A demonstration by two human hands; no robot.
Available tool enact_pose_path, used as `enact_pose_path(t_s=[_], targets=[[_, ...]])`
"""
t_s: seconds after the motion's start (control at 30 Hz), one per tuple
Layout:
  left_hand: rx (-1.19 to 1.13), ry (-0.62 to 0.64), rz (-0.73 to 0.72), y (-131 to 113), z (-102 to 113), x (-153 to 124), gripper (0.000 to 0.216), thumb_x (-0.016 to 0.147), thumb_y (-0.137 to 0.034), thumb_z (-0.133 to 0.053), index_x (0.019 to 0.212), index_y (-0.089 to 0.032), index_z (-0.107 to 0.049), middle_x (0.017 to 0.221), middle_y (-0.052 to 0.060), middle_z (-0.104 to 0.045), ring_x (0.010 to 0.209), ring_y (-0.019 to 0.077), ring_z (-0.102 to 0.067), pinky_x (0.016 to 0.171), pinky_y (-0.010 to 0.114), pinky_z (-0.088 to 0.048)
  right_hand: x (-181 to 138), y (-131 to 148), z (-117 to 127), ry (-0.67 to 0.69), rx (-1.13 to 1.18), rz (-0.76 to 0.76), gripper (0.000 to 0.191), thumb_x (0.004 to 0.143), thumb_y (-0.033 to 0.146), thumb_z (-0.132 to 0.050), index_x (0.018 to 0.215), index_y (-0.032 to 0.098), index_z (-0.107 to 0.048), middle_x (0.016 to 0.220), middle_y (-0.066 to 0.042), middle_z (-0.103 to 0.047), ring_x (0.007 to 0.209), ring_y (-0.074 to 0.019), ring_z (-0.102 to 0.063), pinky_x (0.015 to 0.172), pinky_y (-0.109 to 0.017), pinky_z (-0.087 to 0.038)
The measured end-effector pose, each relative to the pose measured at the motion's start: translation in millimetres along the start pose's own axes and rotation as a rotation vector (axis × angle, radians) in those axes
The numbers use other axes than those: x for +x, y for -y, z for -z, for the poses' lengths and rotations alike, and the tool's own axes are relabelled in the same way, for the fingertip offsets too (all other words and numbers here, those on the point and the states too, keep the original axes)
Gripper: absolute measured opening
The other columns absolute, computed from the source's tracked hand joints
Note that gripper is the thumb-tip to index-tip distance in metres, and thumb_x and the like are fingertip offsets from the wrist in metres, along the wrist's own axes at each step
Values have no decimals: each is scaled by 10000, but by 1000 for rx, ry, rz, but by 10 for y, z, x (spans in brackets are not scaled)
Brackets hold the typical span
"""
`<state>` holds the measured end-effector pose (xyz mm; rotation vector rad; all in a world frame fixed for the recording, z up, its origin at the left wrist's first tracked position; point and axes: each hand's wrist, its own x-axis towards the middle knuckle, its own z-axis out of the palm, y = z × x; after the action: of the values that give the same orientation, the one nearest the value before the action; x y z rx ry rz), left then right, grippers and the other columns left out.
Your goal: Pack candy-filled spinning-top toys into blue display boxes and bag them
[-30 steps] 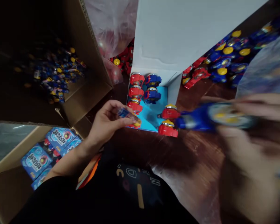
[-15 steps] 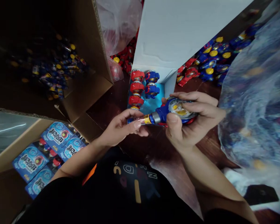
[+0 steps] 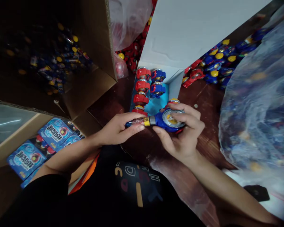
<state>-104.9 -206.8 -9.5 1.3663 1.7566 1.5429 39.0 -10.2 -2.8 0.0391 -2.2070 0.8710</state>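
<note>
My left hand [image 3: 118, 127] pinches a clear tube [image 3: 137, 121] with small reddish pieces inside and a yellow band. The tube joins end to end with a blue round toy [image 3: 159, 122] that has a clear dome and a yellow centre. My right hand [image 3: 186, 134] is closed around this toy, thumb below and fingers over the dome. Just beyond both hands stands an open box [image 3: 155, 108] with a light blue inside. Red toys [image 3: 142, 85] line its left side in a column, with two blue toys [image 3: 157, 90] beside them. Another red toy [image 3: 174, 101] shows behind my right fingers.
A tall white flap [image 3: 191, 31] rises behind the box. At left, a deep cardboard carton [image 3: 90, 91] holds many tubes. Printed blue boxes [image 3: 26, 159] lie lower left. Loose blue toys [image 3: 215, 64] and a filled plastic bag [image 3: 255, 110] are at right.
Both hands and the joined tube and toy have shifted slightly left. My right thumb has moved off the dome to the toy's lower edge. The view has tilted a little.
</note>
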Motion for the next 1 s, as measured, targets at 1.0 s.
enact_pose_path(t_s=[1.0], targets=[[-47, 509, 297, -115, 153, -115, 364, 1054, -477, -664, 1051, -123, -750, 840, 23, -727, 739, 114, -644, 682, 201, -464, 45, 155, 380, 610, -186, 486, 334, 1010, 266, -736, 1270, 92, -619, 1063, -139, -806, 898, -263, -794, 643, -375, -672]])
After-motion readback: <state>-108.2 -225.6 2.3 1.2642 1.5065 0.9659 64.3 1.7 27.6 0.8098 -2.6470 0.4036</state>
